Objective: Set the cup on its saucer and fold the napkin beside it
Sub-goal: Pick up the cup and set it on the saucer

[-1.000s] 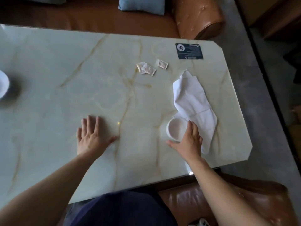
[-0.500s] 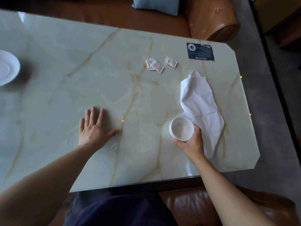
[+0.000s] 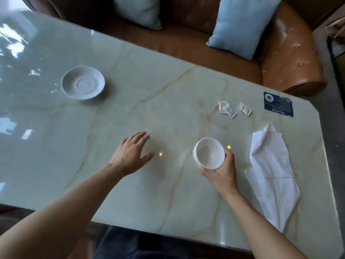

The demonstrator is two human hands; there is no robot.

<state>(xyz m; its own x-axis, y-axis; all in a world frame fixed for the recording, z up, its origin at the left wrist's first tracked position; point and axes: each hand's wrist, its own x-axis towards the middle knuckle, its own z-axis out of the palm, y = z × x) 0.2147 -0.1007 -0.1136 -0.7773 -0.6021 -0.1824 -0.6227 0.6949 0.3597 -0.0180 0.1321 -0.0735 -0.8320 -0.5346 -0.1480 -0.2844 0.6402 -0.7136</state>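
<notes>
Marble table (image 3: 168, 101) with tan veins, brown leather sofa (image 3: 291, 58) behind, white napkin (image 3: 270, 176) crumpled at right edge, white saucer (image 3: 83, 82) far left, right hand (image 3: 222, 172) grasping white cup (image 3: 208, 152) above table, left hand (image 3: 130, 154) flat, fingers spread.
</notes>
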